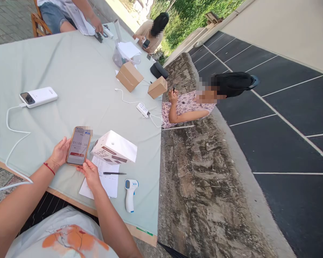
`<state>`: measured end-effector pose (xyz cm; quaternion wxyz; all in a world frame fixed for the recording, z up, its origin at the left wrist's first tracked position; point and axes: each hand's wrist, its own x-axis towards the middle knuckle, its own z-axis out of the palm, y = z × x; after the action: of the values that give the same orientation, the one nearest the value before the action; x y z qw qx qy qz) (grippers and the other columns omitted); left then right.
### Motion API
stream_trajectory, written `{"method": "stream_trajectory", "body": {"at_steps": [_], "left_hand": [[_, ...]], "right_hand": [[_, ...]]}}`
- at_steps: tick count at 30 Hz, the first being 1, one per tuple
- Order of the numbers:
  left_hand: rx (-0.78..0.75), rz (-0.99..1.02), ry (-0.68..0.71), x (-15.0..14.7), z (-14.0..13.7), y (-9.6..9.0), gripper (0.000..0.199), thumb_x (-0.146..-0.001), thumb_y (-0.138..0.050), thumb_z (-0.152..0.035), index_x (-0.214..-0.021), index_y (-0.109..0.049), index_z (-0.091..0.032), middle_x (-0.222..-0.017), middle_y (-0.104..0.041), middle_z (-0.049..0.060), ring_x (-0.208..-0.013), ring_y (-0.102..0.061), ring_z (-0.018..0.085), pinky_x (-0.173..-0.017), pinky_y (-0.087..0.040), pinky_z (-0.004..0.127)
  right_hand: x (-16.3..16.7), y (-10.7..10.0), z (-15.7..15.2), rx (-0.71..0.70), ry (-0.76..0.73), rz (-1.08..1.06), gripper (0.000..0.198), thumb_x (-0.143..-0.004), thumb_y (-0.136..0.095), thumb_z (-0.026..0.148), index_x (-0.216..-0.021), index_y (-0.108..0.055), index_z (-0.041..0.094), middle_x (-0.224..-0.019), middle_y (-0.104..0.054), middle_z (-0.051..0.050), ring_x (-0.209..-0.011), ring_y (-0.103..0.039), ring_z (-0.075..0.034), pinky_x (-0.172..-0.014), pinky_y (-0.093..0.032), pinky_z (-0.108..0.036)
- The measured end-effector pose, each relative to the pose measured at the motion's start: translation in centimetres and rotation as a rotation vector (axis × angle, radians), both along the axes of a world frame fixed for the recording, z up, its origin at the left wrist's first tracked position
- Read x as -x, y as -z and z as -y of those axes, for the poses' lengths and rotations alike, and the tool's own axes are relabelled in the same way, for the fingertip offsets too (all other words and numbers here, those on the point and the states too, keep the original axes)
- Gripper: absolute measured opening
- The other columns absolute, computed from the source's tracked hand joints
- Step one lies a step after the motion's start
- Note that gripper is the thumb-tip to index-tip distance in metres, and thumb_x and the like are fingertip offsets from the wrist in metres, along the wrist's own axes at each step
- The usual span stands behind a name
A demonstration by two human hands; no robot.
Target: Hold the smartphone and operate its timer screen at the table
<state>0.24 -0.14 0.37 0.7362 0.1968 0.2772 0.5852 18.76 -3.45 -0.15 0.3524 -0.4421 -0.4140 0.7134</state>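
A smartphone [79, 146] with a timer on its lit screen is held between both hands, above the near part of the table. My left hand [61, 152] grips its left edge, a red string round the wrist. My right hand [90, 172] holds its lower right corner, fingers partly hidden behind it. Just right of the phone stands a white printed box [115, 147]. Under and beside my right hand lie written paper sheets [109, 182], with a black pen [114, 173] across them. A white infrared thermometer [130, 195] rests to their right.
A cloth-covered table [78, 79] spreads ahead. On it are a white power bank [39, 97] with a cable, a smaller white device [143, 109], two cardboard boxes [129, 76], a clear plastic tub [118, 57] and a black case [158, 70]. Three other people sit around the far sides.
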Motion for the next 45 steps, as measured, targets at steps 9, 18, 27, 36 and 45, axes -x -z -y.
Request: {"method": "stream_trajectory", "body": {"at_steps": [9,18,27,36,45], "left_hand": [[0.033,0.01,0.007,0.03,-0.02,-0.05,0.074,-0.081,-0.071,-0.07,-0.127,-0.069,-0.012,-0.122,-0.072,0.019,-0.115,-0.068,0.044,-0.089,-0.059,0.049],[0.036,-0.009,-0.003,-0.1,-0.06,-0.39,0.078,-0.076,-0.076,-0.072,-0.124,-0.07,-0.012,-0.12,-0.072,0.019,-0.116,-0.067,0.044,-0.089,-0.059,0.048],[0.041,-0.019,0.004,-0.08,-0.07,-0.63,0.078,-0.074,-0.077,-0.075,-0.122,-0.071,-0.013,-0.12,-0.073,0.018,-0.116,-0.067,0.043,-0.089,-0.059,0.046],[0.036,-0.012,0.0,-0.12,-0.15,-0.54,0.084,-0.072,-0.079,-0.075,-0.126,-0.069,-0.012,-0.124,-0.071,0.019,-0.116,-0.067,0.043,-0.087,-0.06,0.046],[0.046,-0.034,-0.003,-0.12,-0.16,-0.81,0.088,-0.065,-0.083,-0.077,-0.123,-0.07,-0.012,-0.122,-0.072,0.018,-0.115,-0.067,0.043,-0.086,-0.06,0.045]], "right_hand": [[0.03,0.07,0.09,-0.012,0.015,-0.003,0.071,-0.076,-0.078,0.076,-0.116,-0.073,0.018,-0.108,-0.074,-0.011,-0.094,-0.072,-0.025,-0.091,-0.062,-0.042],[-0.14,0.22,0.0,0.005,0.003,-0.025,0.071,-0.076,-0.079,0.074,-0.119,-0.072,0.017,-0.111,-0.073,-0.011,-0.095,-0.073,-0.024,-0.094,-0.062,-0.04],[-0.19,0.17,0.02,0.004,0.008,-0.033,0.068,-0.077,-0.081,0.071,-0.119,-0.073,0.017,-0.115,-0.073,-0.011,-0.099,-0.072,-0.024,-0.095,-0.062,-0.04],[-0.14,-0.17,0.03,0.023,0.021,-0.049,0.076,-0.07,-0.083,0.078,-0.116,-0.075,0.017,-0.115,-0.074,-0.01,-0.101,-0.072,-0.025,-0.093,-0.061,-0.039],[-0.01,-0.27,0.02,0.031,0.026,-0.068,0.074,-0.069,-0.085,0.077,-0.113,-0.076,0.018,-0.114,-0.074,-0.009,-0.098,-0.072,-0.023,-0.09,-0.061,-0.035]]}}
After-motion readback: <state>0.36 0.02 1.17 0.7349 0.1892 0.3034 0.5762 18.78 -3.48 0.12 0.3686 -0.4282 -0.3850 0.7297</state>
